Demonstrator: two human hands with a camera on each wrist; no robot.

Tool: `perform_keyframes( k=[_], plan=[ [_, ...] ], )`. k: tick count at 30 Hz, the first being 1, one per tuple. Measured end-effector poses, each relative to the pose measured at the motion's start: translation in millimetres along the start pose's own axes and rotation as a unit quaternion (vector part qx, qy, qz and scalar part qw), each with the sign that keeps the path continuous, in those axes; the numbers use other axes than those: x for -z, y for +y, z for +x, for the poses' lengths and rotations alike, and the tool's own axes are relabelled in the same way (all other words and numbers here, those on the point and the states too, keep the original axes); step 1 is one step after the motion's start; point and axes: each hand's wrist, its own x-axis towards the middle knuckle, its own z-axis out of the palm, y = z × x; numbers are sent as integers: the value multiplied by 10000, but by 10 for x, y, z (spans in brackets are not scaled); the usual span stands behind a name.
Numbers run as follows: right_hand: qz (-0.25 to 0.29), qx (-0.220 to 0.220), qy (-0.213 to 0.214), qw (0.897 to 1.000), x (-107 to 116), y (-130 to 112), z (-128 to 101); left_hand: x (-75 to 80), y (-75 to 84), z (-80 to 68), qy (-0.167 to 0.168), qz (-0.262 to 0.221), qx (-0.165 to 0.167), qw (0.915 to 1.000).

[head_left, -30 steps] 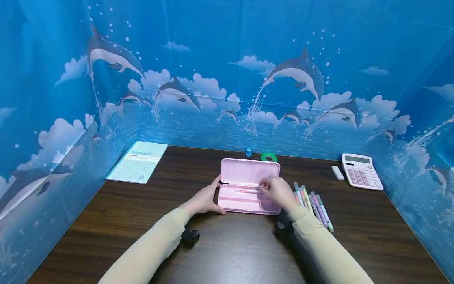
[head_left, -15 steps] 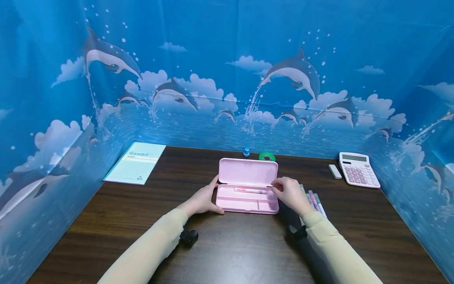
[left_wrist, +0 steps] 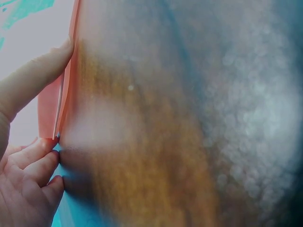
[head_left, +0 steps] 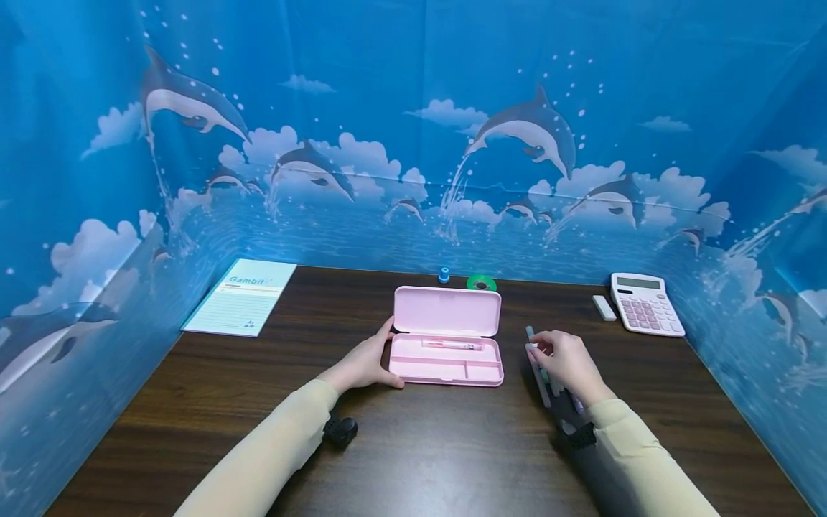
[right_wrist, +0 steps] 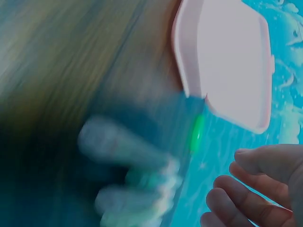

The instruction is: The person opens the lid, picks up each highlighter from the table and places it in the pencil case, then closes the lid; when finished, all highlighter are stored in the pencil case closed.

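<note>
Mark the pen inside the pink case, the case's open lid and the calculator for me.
pen (head_left: 452, 345), head view, middle of its barrel.
pink case lid (head_left: 447, 311), head view, centre of its inner face.
calculator (head_left: 648, 312), head view, on the keypad.

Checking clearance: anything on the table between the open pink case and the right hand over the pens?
Nothing: in the head view only bare dark table separates the pink case from the right hand, which is at the pens.
</note>
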Motion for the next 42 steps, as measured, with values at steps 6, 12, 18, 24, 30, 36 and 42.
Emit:
perform_keyframes(
  k=[6,12,18,24,30,36,42],
  plan=[
    [-188,-143,104,9997,129,240,-130,17,23,-3,-26,-38,17,10000],
    [-229,-653,-79,9976,209,452,-246,5,-4,11,-18,-54,-15,10000],
    [-295,-980,-307,9943,213,612,-309,2,-28,19,-34,-87,-9,10000],
    [-279,-1275,-585,9897,221,679,-340,11,-5,12,-70,-100,-35,9999],
    [-238,-1405,-822,9864,239,698,-339,7,4,9,-63,-80,-36,9999],
    [-268,-1481,-864,9848,242,706,-339,4,4,7,-62,-91,-16,9999],
    [-228,-1516,-895,9841,229,720,-347,1,11,5,-66,-52,0,10000]
  ],
)
